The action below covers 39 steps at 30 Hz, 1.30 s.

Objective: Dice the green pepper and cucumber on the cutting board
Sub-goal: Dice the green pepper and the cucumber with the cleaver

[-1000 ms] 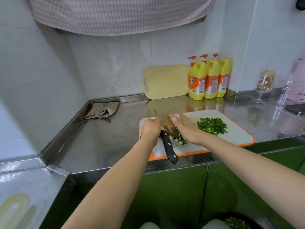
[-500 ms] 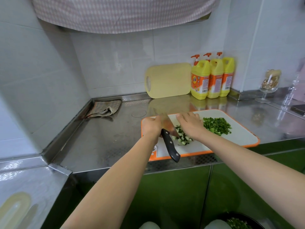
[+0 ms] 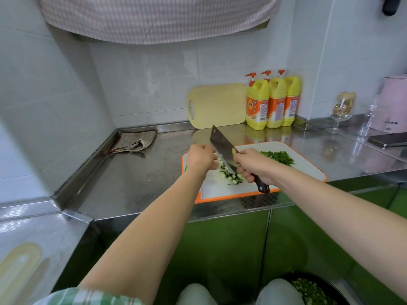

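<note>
A white cutting board (image 3: 308, 167) with an orange rim lies on the steel counter. On its far right sits a pile of diced green pepper (image 3: 278, 157). Near its front left lies a smaller pile of diced cucumber (image 3: 233, 179). My right hand (image 3: 252, 165) grips the dark handle of a cleaver (image 3: 222, 146), whose blade tilts up and away above the cucumber. My left hand (image 3: 200, 158) is curled right beside the blade's left face. Whether it holds the blade is hidden.
A yellow board (image 3: 218, 105) and three detergent bottles (image 3: 272, 102) stand against the back wall. A folded cloth (image 3: 134, 142) lies at the left corner. A glass (image 3: 342, 108), a phone (image 3: 389, 139) and a pink appliance (image 3: 394, 102) are at right. Below, a black bowl (image 3: 315, 291) holds diced greens.
The cleaver passed from my left hand to my right, which now grips the handle. The blade rose off the cucumber and tilts upward.
</note>
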Motion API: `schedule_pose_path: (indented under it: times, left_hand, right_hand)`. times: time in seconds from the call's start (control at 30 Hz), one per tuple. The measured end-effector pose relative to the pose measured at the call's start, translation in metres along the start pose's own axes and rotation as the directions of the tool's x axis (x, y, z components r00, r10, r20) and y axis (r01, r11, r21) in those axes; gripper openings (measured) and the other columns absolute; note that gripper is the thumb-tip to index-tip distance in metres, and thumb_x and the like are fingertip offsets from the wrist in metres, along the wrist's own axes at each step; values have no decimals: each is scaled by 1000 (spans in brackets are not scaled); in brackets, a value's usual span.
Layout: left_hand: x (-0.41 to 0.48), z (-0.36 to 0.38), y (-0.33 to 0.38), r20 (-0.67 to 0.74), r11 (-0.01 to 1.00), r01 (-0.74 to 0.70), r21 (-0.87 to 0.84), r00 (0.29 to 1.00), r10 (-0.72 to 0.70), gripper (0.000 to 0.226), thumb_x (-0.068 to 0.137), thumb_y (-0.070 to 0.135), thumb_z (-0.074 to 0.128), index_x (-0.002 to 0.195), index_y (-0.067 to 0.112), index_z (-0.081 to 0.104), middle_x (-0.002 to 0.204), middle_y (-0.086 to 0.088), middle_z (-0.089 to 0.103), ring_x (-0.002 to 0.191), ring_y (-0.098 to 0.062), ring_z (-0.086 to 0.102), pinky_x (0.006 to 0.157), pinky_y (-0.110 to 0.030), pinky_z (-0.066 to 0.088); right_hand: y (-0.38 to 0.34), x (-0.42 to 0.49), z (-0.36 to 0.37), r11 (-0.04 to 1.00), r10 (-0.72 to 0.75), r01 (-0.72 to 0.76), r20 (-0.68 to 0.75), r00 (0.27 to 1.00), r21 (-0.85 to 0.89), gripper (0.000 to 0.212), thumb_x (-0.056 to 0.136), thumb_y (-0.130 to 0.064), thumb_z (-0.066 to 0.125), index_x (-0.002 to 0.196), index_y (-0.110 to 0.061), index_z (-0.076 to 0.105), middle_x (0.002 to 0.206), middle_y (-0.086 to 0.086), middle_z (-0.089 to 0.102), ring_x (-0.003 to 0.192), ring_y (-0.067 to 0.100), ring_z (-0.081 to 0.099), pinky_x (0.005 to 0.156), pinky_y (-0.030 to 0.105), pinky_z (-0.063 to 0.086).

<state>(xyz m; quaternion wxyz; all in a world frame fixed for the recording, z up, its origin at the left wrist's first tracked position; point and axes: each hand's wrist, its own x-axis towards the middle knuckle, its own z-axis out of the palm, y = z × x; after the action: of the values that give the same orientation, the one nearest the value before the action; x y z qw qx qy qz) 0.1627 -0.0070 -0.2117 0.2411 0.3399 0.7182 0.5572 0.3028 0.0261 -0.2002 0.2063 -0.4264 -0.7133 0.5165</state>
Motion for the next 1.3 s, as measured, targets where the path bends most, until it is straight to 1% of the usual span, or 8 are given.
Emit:
schedule_pose_path:
  times: [0.1,0.13,0.23,0.33,0.47,0.73,1.13,1.3]
  left_hand:
    - [-1,-18,-18,-108,883,-77,463,984,142,23,90,18,45,72,13,58,81,-14,61,78,-31,54,64,-31,43]
    - [-3,-21,-25,-119,831,-67,552,980,158,20,90,19,46,82,14,64,95,-16,60,93,-35,54,73,-33,42]
    - [-6,-27,-40,-119,699,5,716,986,115,38,94,28,48,129,15,53,131,-17,46,123,-36,39,97,-37,35]
    - [-5,-27,-53,-63,606,5,795,995,74,44,93,29,49,133,14,43,132,-18,45,122,-36,39,97,-39,35]
    - [1,-23,-63,-39,572,-23,820,995,95,38,92,23,51,127,10,45,128,-19,46,118,-36,42,92,-39,39]
    - [17,-19,-70,34,632,-128,764,987,159,42,86,13,53,128,13,49,122,-19,52,112,-34,45,82,-32,35]
    - [20,-1,-68,52,715,-177,676,980,194,45,89,19,58,133,15,50,128,-16,49,115,-32,50,90,-31,40]
    - [16,1,-67,59,720,-178,671,981,187,45,88,19,58,132,16,51,128,-15,49,113,-32,51,89,-32,41]
  right_hand:
    - [5,-8,3,994,75,-78,54,996,73,11,103,-18,38,105,-9,46,63,3,34,45,10,26,32,17,23]
    - [7,-10,7,990,103,-110,74,992,90,12,104,-19,38,108,-10,45,63,3,34,44,9,27,31,16,24]
    - [17,-9,16,979,175,-187,126,976,86,14,104,-18,37,109,-8,44,61,1,36,37,6,31,30,15,26]
    - [25,-4,10,978,203,-207,88,975,32,21,103,-15,36,119,-4,45,62,2,36,40,7,30,30,15,25]
    - [30,4,-11,967,253,-253,20,967,27,33,105,-17,33,133,-2,41,63,2,33,40,6,27,29,14,23]
    - [29,20,-19,969,245,-247,-72,967,-29,31,104,-17,35,128,0,45,64,4,37,48,11,28,35,18,23]
    - [30,5,-7,991,131,-129,57,990,-32,16,104,-18,35,116,-12,44,66,3,34,48,10,27,33,16,24]
    - [40,15,-19,984,170,-173,-80,982,-38,29,104,-15,34,128,-5,45,65,5,36,49,12,29,36,20,25]
